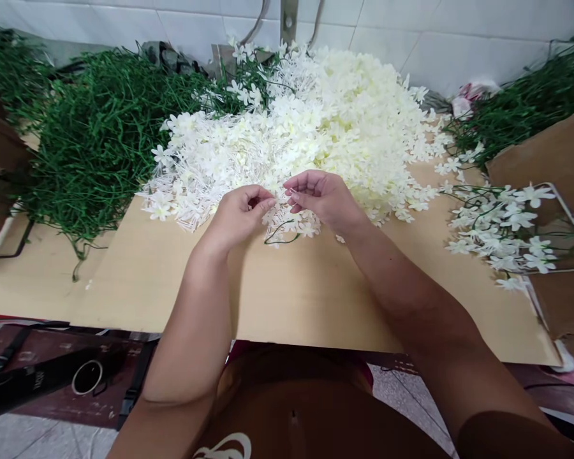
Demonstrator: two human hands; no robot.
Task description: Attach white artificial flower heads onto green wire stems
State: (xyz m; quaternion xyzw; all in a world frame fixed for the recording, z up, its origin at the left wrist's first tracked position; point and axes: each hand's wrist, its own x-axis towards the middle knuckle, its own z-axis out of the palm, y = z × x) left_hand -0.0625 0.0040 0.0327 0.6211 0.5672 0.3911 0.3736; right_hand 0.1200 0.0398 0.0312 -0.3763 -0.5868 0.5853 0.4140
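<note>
Head view: left hand (242,213) and right hand (320,197) meet at the near edge of the white flower heap (316,121) on the desk (287,293), each grip pinched shut on a small flower sprig (291,226) with a green stem. The blooms look loosely seated; a hard tug could likely pop petals off or drag neighbouring flowers from the heap.

text: none legible | black strap (33,381): small print, too blurred to read
</note>
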